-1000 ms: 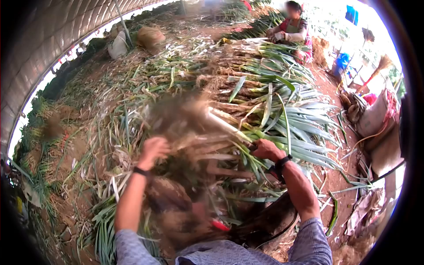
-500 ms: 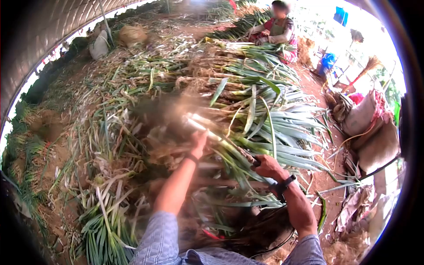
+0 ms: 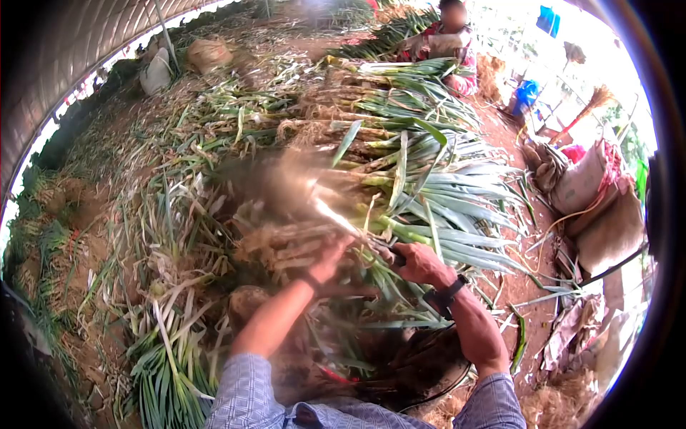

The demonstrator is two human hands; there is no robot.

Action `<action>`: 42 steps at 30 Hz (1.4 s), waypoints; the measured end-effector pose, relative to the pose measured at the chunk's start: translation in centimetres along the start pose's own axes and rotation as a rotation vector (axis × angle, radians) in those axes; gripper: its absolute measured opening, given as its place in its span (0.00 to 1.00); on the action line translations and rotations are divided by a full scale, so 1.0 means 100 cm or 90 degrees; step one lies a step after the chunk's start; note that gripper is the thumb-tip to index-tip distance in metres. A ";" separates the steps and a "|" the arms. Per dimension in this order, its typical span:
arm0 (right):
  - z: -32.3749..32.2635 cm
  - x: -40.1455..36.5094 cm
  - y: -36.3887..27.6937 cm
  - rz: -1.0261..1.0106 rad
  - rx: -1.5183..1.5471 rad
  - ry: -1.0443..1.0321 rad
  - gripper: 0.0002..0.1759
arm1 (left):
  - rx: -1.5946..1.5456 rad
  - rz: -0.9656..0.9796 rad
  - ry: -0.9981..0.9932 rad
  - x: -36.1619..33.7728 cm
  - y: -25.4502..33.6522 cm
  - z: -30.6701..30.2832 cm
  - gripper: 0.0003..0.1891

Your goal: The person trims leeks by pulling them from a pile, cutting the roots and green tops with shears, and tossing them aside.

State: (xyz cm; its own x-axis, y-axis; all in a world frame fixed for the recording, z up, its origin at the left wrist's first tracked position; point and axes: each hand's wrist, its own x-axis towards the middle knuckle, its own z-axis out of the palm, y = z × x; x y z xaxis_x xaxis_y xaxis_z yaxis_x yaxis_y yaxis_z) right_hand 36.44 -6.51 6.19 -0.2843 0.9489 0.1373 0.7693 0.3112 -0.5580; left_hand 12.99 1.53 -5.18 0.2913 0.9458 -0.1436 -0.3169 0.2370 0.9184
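My left hand (image 3: 331, 259) is closed around a leek (image 3: 334, 217), partly smeared by motion. The leek's white shank slants up and left into a brown blur of roots. Close on its right, my right hand (image 3: 421, 264) grips a dark-handled tool (image 3: 395, 257), mostly covered by the fingers. Its slim front part points left and overlaps the leek's leafy side; I cannot tell the tool's kind. Below and around both hands lie more leeks (image 3: 457, 189), roots to the left and green leaves to the right.
Loose leaf scraps (image 3: 193, 186) cover the ground at left. A bunch of green leaves (image 3: 168, 379) lies at lower left. Full sacks (image 3: 607, 222) stand at right beside a broom (image 3: 589, 107). Another person (image 3: 450, 50) sits beyond the leek row.
My left hand has slid right and down along the leek, closer to my right hand. My right hand has shifted slightly left with the tool. The other person has raised their forearms.
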 end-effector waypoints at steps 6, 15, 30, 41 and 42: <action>-0.012 -0.002 -0.027 0.039 -0.070 -0.084 0.10 | 0.053 -0.056 -0.105 -0.025 0.020 -0.005 0.10; -0.001 -0.011 -0.031 -0.007 -0.014 -0.081 0.09 | -0.123 -0.213 -0.088 -0.055 0.056 -0.008 0.12; -0.033 -0.069 0.016 0.174 -0.066 -0.343 0.21 | -0.034 0.050 0.245 -0.010 0.112 -0.096 0.11; -0.021 -0.071 -0.002 0.146 -0.135 -0.135 0.11 | -0.004 0.091 0.334 0.013 0.088 -0.098 0.14; -0.018 -0.069 -0.003 0.161 -0.135 -0.122 0.11 | 0.021 0.111 0.360 0.015 0.084 -0.100 0.15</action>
State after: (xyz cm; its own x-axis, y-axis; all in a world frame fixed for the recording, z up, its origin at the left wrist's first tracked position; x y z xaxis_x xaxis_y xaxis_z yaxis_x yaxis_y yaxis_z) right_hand 39.25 -13.08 6.90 -0.1573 0.9761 -0.1499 0.9243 0.0921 -0.3704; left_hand 1.75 7.13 -1.38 -0.2915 0.9438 -0.1556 -0.2859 0.0692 0.9558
